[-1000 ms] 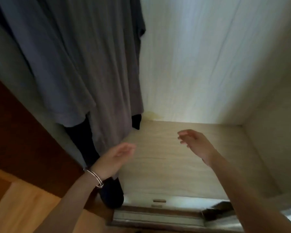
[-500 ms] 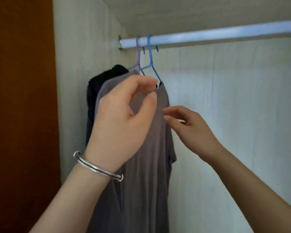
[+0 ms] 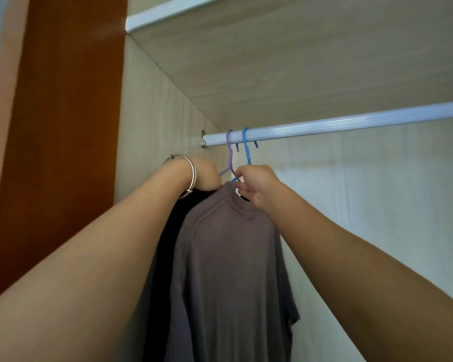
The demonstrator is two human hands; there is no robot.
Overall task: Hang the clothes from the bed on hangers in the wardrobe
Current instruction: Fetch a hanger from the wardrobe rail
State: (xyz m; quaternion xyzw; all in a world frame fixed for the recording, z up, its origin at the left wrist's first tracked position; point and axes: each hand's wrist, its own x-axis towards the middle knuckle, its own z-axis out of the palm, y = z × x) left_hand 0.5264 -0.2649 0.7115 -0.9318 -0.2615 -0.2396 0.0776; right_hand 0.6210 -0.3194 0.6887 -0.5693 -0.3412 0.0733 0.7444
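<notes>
A grey-brown T-shirt (image 3: 228,270) hangs on a blue hanger (image 3: 246,147) from the white wardrobe rail (image 3: 351,125). Behind it, a black garment (image 3: 168,231) hangs on a purple hanger (image 3: 230,152) at the rail's left end. My right hand (image 3: 256,184) pinches the T-shirt's collar just below the blue hanger's hook. My left hand (image 3: 204,177), with a silver bangle on its wrist, is curled over the top of the black garment beside the purple hanger; its fingers are hidden behind the clothes.
The wardrobe's left side wall (image 3: 152,131) is close behind the black garment. A wooden shelf (image 3: 298,61) runs above the rail. An orange-brown door panel (image 3: 63,152) stands at the left. The rail stretches on bare to the right of the blue hanger.
Both hands have risen to the hanger necks. My right hand went from open near the collar to pinching it; my left moved behind, onto the black garment. The view tilted upward.
</notes>
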